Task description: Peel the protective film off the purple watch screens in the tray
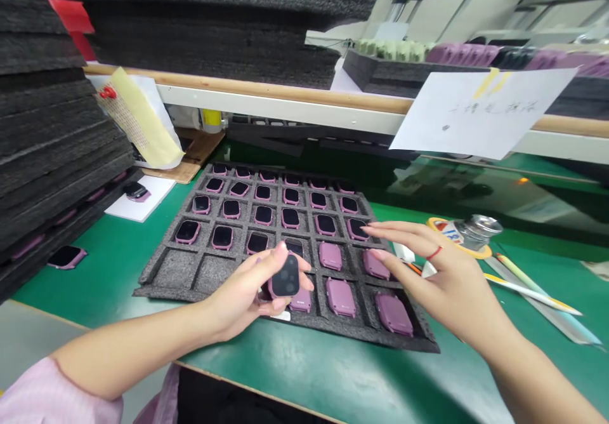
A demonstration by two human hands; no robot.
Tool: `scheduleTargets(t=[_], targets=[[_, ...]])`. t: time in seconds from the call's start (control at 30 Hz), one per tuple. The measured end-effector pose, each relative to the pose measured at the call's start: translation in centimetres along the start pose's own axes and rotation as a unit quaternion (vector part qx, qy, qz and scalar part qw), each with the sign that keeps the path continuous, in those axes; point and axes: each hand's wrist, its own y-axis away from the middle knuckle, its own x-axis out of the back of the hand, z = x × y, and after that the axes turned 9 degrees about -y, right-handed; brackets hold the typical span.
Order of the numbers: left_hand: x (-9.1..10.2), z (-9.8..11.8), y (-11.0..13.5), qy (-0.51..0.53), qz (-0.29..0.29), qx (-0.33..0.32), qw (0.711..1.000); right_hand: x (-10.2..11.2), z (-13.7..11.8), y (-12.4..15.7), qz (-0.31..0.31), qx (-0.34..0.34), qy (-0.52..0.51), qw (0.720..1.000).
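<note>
My left hand (247,284) is closed around a smartwatch body (285,277), its dark screen tilted up. Beneath and beyond it lies a black foam tray (176,270) with square pockets. Most pockets in the far rows hold purple-framed watch bodies, screens up. Toward the near right, several lie with purple backs up, such as one watch back (340,297). My right hand (428,262) is over the tray's right edge, fingers apart, fingertips beside a screen-up watch (358,228) and a purple watch back (377,264). I cannot tell whether they touch.
Stacked black foam trays (42,113) stand at the left, near a loose watch (67,256) and another watch on white paper (143,211). A metal-topped bottle (476,230), pens (533,294) and a ruler (566,319) lie right. A shelf edge (285,99) crosses behind.
</note>
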Motion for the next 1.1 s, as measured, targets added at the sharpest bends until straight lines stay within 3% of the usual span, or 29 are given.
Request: scheduleTargets(t=[0.13, 0.27, 0.4, 0.6, 0.7, 0.87, 1.1], targets=[[0.7, -0.3, -0.7, 0.066, -0.012, 0.026, 0.997, -2.0, -6.3, -2.7, -0.058, 0.094, -0.1, 0.989], [1.0, -0.4, -0.8, 0.089, -0.041, 0.013, 0.995, -4.0, -8.8, -4.2, -0.112, 0.129, -0.132, 0.977], [1.0, -0.5, -0.8, 0.128, -0.048, 0.021, 0.99, -5.1, -8.7, -4.5, -0.104, 0.126, -0.181, 0.97], [1.1, -0.6, -0.9, 0.136, -0.073, 0.007, 0.988, -5.8, -8.4, -4.0, -0.038, 0.1, -0.234, 0.966], [1.0, -0.4, -0.7, 0.123, -0.07, 0.017, 0.99, -5.5, -8.2, -4.2, 0.029, 0.033, -0.3, 0.953], [1.0, -0.4, -0.4, 0.108, -0.072, 0.025, 0.991, -4.9, -7.7, -4.2, 0.129, -0.093, -0.405, 0.9], [1.1, -0.5, -0.4, 0.116, -0.08, 0.031, 0.99, -5.1, -7.6, -3.7, 0.105, -0.078, -0.404, 0.905]])
